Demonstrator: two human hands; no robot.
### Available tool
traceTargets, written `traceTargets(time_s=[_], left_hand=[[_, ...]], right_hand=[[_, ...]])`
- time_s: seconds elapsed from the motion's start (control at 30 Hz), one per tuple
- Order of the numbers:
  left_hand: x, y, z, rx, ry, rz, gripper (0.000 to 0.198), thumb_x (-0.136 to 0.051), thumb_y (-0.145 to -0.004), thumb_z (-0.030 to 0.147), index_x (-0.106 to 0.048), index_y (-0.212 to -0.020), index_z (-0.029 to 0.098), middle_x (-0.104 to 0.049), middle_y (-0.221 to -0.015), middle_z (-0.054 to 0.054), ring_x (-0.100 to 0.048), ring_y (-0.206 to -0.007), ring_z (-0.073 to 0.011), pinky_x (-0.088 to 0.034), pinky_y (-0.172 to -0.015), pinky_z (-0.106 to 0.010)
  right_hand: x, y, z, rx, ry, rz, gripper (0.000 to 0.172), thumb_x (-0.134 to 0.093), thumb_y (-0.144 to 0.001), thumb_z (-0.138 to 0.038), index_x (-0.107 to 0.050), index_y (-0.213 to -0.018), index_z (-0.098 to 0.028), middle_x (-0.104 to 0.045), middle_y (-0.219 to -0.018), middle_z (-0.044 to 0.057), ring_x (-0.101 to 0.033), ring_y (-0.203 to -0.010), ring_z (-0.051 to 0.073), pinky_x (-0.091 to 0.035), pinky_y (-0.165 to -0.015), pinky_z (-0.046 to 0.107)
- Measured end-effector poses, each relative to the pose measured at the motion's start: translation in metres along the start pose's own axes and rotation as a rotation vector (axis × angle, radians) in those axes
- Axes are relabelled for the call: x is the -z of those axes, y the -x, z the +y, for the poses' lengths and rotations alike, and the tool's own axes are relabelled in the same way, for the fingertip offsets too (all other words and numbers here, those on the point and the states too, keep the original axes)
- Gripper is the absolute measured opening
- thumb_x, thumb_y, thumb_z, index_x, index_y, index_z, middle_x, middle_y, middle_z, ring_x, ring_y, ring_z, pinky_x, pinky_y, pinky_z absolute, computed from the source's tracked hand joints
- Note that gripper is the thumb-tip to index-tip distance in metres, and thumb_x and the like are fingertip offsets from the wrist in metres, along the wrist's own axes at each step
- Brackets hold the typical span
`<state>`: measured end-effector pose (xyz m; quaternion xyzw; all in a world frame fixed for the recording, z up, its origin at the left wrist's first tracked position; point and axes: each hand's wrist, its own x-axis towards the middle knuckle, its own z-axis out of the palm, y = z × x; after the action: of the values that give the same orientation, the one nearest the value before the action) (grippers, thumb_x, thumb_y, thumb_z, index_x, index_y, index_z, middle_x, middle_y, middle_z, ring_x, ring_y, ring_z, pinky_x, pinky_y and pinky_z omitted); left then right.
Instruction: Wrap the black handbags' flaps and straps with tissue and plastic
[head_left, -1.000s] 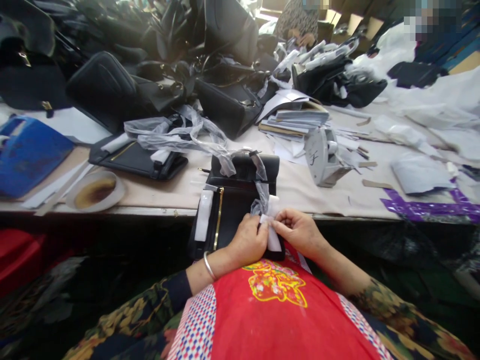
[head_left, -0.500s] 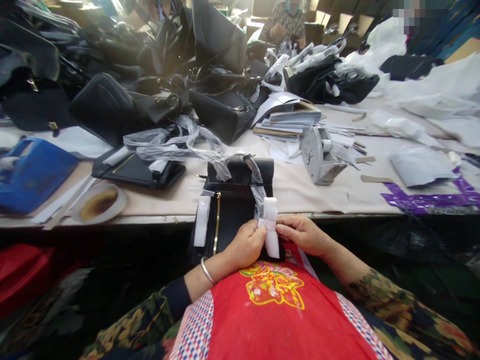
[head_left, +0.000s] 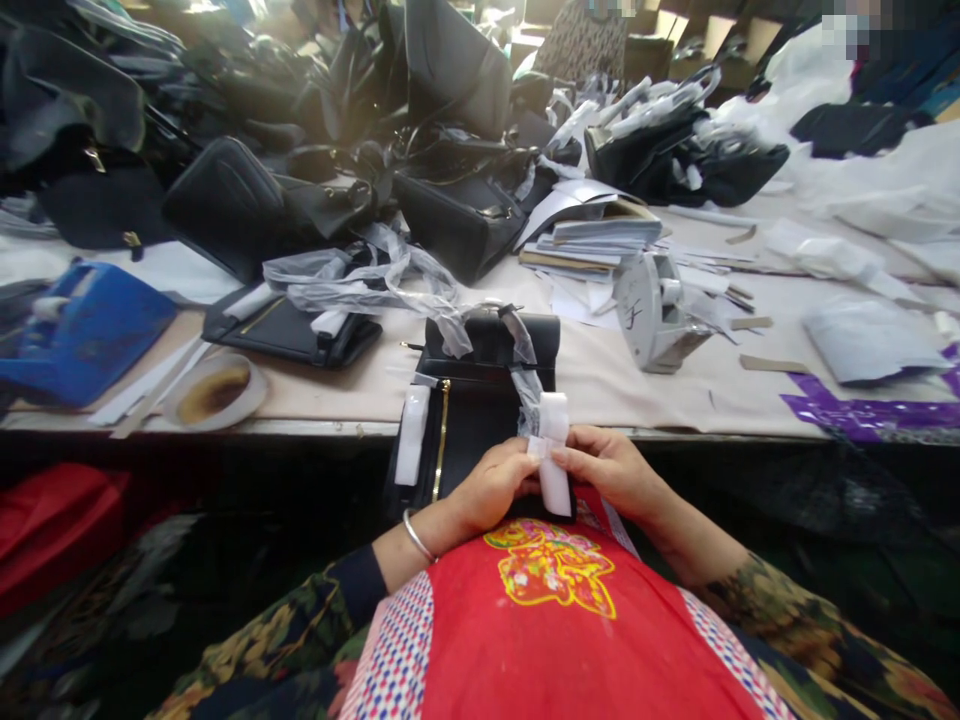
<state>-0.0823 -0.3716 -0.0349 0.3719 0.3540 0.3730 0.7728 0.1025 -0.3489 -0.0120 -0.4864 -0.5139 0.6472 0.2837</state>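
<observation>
A black bag (head_left: 480, 415) with a gold zipper lies over the table's front edge and against my red apron. A white wrapping strip (head_left: 555, 480) sits on its right side, below a strap in clear plastic (head_left: 525, 385). My left hand (head_left: 499, 485) pinches the left edge of this white strip. From the right, my right hand (head_left: 611, 468) has its thumb and fingers closed on the same strip. A second white wrapped piece (head_left: 412, 437) lies on the bag's left side, untouched.
Black bags (head_left: 457, 215) are heaped along the back. A blue tape dispenser (head_left: 94, 335) and a round stained dish (head_left: 217, 390) stand at left. Right of the bag are a grey-white dispenser (head_left: 652, 310), stacked papers (head_left: 600, 240) and purple tape (head_left: 862, 410). A person (head_left: 581, 45) is beyond.
The view has shifted slightly, so the table's things appear farther right. My hands stay on the white strip, with my left fingers slightly changed in position.
</observation>
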Motion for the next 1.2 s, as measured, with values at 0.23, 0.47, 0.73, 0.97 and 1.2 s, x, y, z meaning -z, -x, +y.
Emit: traceTargets(time_s=[0.23,0.47,0.73,0.97,1.2], left_hand=[[-0.001,-0.002,0.006,-0.068,-0.446,0.206,0.039,-0.049,-0.096,0.047,-0.061,-0.076,0.016,-0.061,-0.075,-0.005,-0.056,-0.068,-0.0167,-0.047,-0.06,-0.027],[-0.004,-0.004,0.004,-0.01,-0.224,0.145,0.046,-0.051,-0.093,0.057,-0.064,-0.081,0.015,-0.065,-0.076,-0.005,-0.063,-0.07,-0.0198,-0.053,-0.066,-0.032],[-0.002,0.014,0.031,-0.201,-1.011,0.265,0.037,-0.05,-0.097,0.05,-0.069,-0.098,0.018,-0.067,-0.093,-0.01,-0.064,-0.086,-0.0243,-0.051,-0.079,-0.035],[-0.007,0.012,0.032,-0.264,-1.119,0.394,0.04,-0.067,-0.087,0.055,-0.066,-0.084,0.015,-0.062,-0.079,-0.007,-0.058,-0.073,-0.0205,-0.044,-0.066,-0.031],[-0.014,-0.003,0.022,-0.26,-1.025,0.463,0.03,-0.067,-0.087,0.038,-0.059,-0.068,0.016,-0.057,-0.068,-0.002,-0.052,-0.063,-0.0148,-0.034,-0.059,-0.028]], right_hand=[[-0.005,-0.002,0.0,-0.035,-0.047,0.019,0.044,-0.082,-0.073,-0.057,-0.069,-0.076,-0.014,-0.059,-0.066,-0.001,-0.047,-0.059,0.011,-0.038,-0.055,0.024],[0.007,0.002,0.005,-0.022,-0.043,-0.046,0.045,-0.069,-0.087,-0.058,-0.063,-0.07,-0.016,-0.049,-0.057,-0.004,-0.037,-0.051,0.008,-0.027,-0.048,0.023],[0.003,0.006,0.005,-0.019,-0.047,0.03,0.037,-0.079,-0.078,-0.052,-0.075,-0.086,-0.016,-0.061,-0.066,-0.001,-0.045,-0.057,0.01,-0.037,-0.053,0.024],[-0.012,0.012,0.0,0.096,0.105,0.209,0.026,-0.078,-0.077,-0.046,-0.077,-0.078,-0.019,-0.072,-0.075,0.004,-0.062,-0.068,0.019,-0.052,-0.064,0.031],[-0.009,0.017,0.001,0.254,0.322,0.184,0.018,-0.064,-0.088,-0.033,-0.077,-0.087,-0.02,-0.072,-0.078,0.005,-0.065,-0.072,0.02,-0.053,-0.069,0.032]])
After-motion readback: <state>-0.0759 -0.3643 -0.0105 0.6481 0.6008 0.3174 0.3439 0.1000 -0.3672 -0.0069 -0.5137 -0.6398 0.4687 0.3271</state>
